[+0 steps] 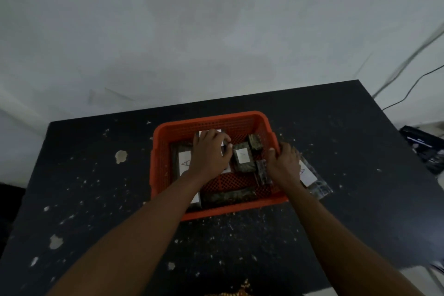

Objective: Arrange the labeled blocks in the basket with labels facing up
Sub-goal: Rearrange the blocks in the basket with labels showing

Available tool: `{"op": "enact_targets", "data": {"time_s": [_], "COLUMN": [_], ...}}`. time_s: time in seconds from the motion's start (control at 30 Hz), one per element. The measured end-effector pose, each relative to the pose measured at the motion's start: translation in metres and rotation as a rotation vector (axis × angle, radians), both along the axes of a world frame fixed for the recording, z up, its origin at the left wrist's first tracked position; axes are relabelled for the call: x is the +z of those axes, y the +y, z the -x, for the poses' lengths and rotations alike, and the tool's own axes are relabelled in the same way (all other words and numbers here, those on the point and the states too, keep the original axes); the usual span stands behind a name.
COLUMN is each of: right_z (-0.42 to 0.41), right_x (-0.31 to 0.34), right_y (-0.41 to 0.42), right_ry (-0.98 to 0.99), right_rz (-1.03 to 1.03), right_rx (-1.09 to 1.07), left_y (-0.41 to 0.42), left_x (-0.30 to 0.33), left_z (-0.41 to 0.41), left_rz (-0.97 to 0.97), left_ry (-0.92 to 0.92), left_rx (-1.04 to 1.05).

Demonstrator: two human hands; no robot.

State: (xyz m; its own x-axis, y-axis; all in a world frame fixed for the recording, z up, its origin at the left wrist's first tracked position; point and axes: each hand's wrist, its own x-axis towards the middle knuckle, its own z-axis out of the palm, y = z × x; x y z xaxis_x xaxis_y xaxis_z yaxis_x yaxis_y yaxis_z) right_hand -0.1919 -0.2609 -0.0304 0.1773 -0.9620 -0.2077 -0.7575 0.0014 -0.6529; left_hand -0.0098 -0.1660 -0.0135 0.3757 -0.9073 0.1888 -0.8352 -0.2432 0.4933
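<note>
1. Left hand (pixel 209 151): closed over a block (pixel 211 132) in the basket (pixel 216 120); label could be hidden if tipped.
2. Right hand (pixel 284 163): spread on the rim; grip unclear.
3. Outside block (pixel 310 175): beside the basket, may be overlooked.

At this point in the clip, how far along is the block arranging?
Partway. In the orange basket, a block marked A and a middle block lie label up. The left hand is on a white-labeled block at the back; the right hand rests on the rim. Left: several dark blocks show no label, and one labeled block lies outside on the table.
</note>
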Motion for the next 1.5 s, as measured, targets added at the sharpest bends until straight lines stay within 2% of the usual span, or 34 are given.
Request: {"op": "enact_targets", "data": {"time_s": [0.2,0.57,0.83,1.1,1.27,1.43,1.5], "right_z": [0.000,0.000,-0.001,-0.002,-0.002,-0.002,-0.001], "right_x": [-0.006,-0.018,-0.022,-0.022,-0.023,-0.022,-0.021], "right_y": [0.001,0.004,0.004,0.005,0.005,0.004,0.004], "right_ry": [-0.007,-0.087,-0.060,-0.057,-0.062,-0.054,-0.062], "right_rz": [-0.009,0.073,0.107,0.124,0.131,0.115,0.103], "right_rx": [0.073,0.053,0.062,0.048,0.041,0.054,0.053], "left_y": [-0.045,-0.113,-0.127,-0.117,-0.098,-0.075,-0.069], "left_x": [-0.003,-0.016,-0.036,-0.020,0.000,0.012,0.018], "left_z": [0.019,0.043,0.048,0.036,0.025,0.020,0.018], "left_rz": [-0.171,-0.536,-0.547,-0.424,-0.261,-0.103,-0.066], "left_ry": [0.040,-0.138,-0.190,0.054,0.350,0.513,0.638], "left_rx": [-0.104,-0.163,-0.132,-0.079,-0.052,-0.007,0.014]}}
